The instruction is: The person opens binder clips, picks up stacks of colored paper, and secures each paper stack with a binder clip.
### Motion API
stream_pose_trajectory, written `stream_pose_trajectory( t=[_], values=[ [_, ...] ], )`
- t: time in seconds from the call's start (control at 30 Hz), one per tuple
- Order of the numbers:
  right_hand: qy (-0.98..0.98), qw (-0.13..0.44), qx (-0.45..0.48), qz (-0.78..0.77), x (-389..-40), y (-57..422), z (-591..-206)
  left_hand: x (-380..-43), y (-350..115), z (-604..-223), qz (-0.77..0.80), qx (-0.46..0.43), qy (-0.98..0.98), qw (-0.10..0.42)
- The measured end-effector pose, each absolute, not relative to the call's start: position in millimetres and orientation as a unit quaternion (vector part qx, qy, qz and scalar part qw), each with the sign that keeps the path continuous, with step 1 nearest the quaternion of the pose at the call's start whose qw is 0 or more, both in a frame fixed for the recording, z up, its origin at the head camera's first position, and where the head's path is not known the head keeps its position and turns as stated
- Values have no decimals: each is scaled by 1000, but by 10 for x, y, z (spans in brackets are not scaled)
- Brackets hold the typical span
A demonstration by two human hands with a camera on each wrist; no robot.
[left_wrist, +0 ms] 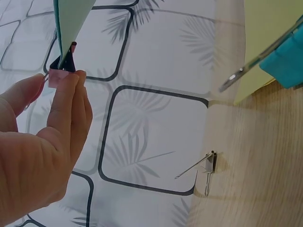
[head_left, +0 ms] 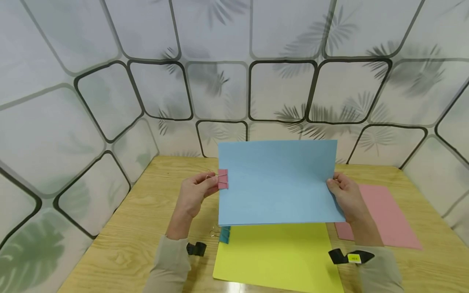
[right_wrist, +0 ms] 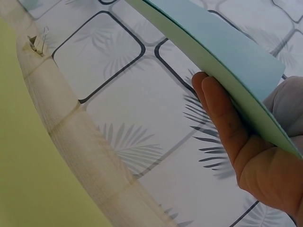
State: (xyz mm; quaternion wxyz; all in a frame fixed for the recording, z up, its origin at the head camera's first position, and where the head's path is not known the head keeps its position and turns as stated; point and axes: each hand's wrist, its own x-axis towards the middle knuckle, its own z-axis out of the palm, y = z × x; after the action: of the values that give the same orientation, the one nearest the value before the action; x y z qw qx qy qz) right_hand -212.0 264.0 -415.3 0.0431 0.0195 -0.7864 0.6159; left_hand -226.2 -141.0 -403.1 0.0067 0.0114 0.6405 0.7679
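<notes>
A small stack of blue paper (head_left: 275,183) is held up over the table, tilted toward me. On its left edge sits a pink binder clip (head_left: 223,179), with wire handles sticking out to the left. My left hand (head_left: 198,191) pinches this clip between thumb and fingers, also seen in the left wrist view. At the opposite edge my right hand (head_left: 344,193) grips the blue paper, thumb on the near face and fingers behind. Below lies yellow paper (head_left: 275,256) with a teal binder clip (head_left: 224,235) on its left edge.
Pink paper (head_left: 388,215) lies on the wooden table (head_left: 146,228) at the right, partly behind my right hand. A pale binder clip (right_wrist: 39,45) stands near the table's far edge, hidden by the blue paper in the head view. Patterned fabric walls (head_left: 220,89) enclose the back and sides.
</notes>
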Motion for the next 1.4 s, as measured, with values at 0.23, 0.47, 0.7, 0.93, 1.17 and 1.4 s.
stream_pose_trajectory(
  t=[0.23, 0.47, 0.7, 0.93, 1.17, 1.4],
  values=[
    [-776, 56, 74, 623, -2124, 2657, -4178, -2281, -1566, -4053, 714, 68, 696, 30],
    [-803, 77, 63, 587, -2114, 2673, -4149, -2315, -1635, -4033, 646, 115, 754, 16],
    [-830, 101, 36, 548, -2105, 2693, -4140, -2391, -1630, -4046, 612, 137, 779, 19],
    [-868, 122, 23, 480, -2091, 2738, -4169, -2419, -1639, -4071, 591, 158, 791, 21],
    [-868, 122, 17, 481, -2076, 2754, -4153, -2416, -1651, -4057, 588, 174, 789, 23],
    [-868, 106, 1, 484, -2059, 2755, -4107, -2439, -1657, -4075, 593, 170, 786, 32]
  ],
)
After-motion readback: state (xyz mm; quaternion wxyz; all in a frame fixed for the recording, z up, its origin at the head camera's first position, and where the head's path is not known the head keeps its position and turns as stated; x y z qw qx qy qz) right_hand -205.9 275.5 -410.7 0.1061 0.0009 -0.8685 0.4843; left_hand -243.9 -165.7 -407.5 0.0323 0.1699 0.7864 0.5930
